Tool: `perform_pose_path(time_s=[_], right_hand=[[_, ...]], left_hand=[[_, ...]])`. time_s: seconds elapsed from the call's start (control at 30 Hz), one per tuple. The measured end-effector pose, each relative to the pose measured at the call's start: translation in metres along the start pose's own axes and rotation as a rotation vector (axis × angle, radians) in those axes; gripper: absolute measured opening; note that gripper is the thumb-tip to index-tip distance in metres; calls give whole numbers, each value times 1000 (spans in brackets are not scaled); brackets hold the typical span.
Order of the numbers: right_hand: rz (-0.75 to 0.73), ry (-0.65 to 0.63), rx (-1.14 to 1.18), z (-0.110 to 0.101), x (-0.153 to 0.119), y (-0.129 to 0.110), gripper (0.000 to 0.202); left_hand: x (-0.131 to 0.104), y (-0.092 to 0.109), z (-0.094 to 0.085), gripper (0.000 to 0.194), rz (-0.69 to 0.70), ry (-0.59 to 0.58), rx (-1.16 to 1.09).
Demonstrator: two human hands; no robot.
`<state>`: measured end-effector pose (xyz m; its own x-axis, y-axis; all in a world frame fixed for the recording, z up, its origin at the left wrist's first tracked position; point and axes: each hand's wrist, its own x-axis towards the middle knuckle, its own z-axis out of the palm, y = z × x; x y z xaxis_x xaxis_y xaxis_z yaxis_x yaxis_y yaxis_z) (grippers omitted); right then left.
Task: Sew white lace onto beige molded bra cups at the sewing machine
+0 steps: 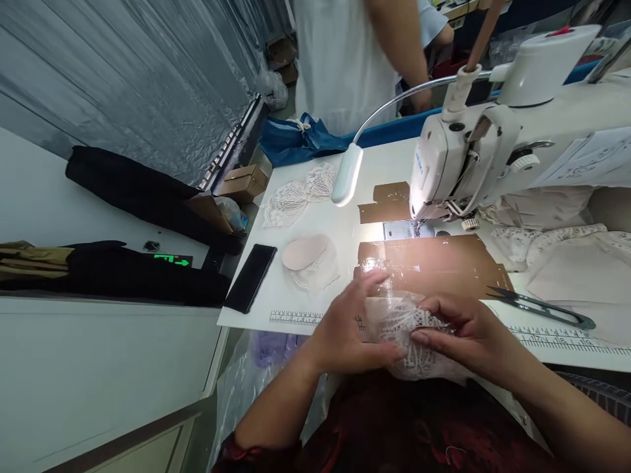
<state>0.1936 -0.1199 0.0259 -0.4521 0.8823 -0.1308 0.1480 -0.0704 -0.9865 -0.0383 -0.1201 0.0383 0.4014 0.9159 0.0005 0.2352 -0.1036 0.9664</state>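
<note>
A white lace bra cup (407, 328) is between my hands at the front edge of the sewing table, above my lap. My right hand (466, 332) pinches its lace between thumb and fingers. My left hand (345, 328) curves around the other side, thumb pressed on the lace and index finger stretched out; part of its grip is hidden behind the fabric. Just beyond lies brown cardboard (428, 263) taped to the table by the sewing machine (444, 164). A beige cup pad with sheer fabric (310, 259) rests to the left.
A black phone (251, 277) lies near the table's left edge, and gathered lace pieces (288, 202) lie farther back. Thread snips (547, 309) are on the right, beside piled pale fabric (576, 263). A lamp (348, 174) overhangs the table. Another person (345, 66) stands behind it.
</note>
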Motion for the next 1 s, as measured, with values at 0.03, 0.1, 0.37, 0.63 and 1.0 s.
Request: perform_pose_path(time_s=[0.03,0.1,0.37,0.63,1.0], right_hand=[[-13,-23,-45,3,0,0,17],[-64,5,-126,7,0,0,18],[-114,199,-195,6,1,0,25],[-54,259,-239,8,4,1,32],[96,139,-43,-7,12,6,26]], left_hand=[[2,4,2,72,-39,-75,29],[6,8,6,48,-93,-184,29],[11,4,8,30,-64,-224,-17],[22,5,6,28,-121,-203,-96],[35,-1,14,26,-124,-180,-177]])
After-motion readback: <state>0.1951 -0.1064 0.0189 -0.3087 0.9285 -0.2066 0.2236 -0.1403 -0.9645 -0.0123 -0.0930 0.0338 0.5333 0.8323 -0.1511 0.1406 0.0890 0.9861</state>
